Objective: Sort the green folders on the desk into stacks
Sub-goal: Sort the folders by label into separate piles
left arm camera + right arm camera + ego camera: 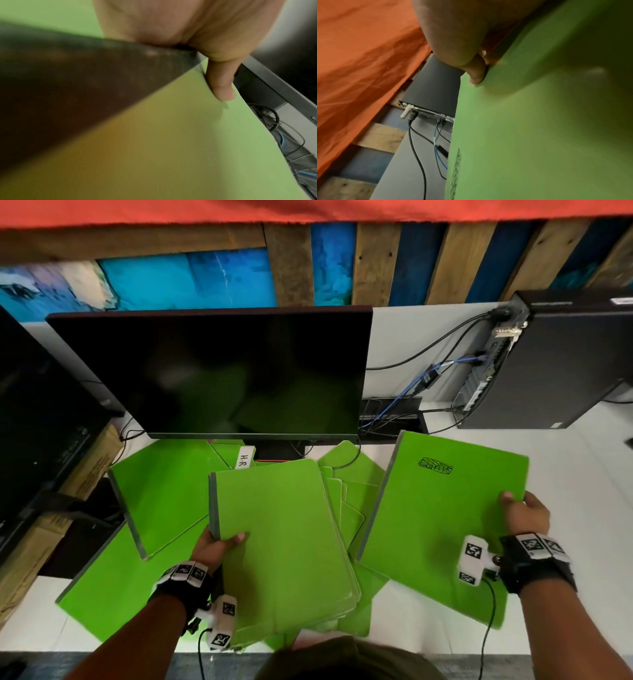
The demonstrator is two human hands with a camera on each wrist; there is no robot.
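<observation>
Green folders with grey spines lie scattered on the white desk (pixel 565 474). My left hand (pixel 219 546) grips the spine edge of the middle folder (pixel 287 542), thumb on its cover; in the left wrist view the thumb (pixel 221 86) presses the folder's green cover (pixel 171 148). My right hand (pixel 524 515) pinches the right edge of a folder with a black drawing (pixel 442 515), held tilted over the desk's right part; the right wrist view shows the thumb (pixel 476 73) on that folder (pixel 539 135). More folders (pixel 161 498) lie left and underneath.
A dark monitor (pixel 219 371) stands right behind the folders. A black computer case (pixel 555 357) with cables (pixel 411 392) sits at the back right. A second screen and a cardboard box (pixel 68 494) stand at the left. A white label marked H.R (pixel 244 457) lies under the monitor.
</observation>
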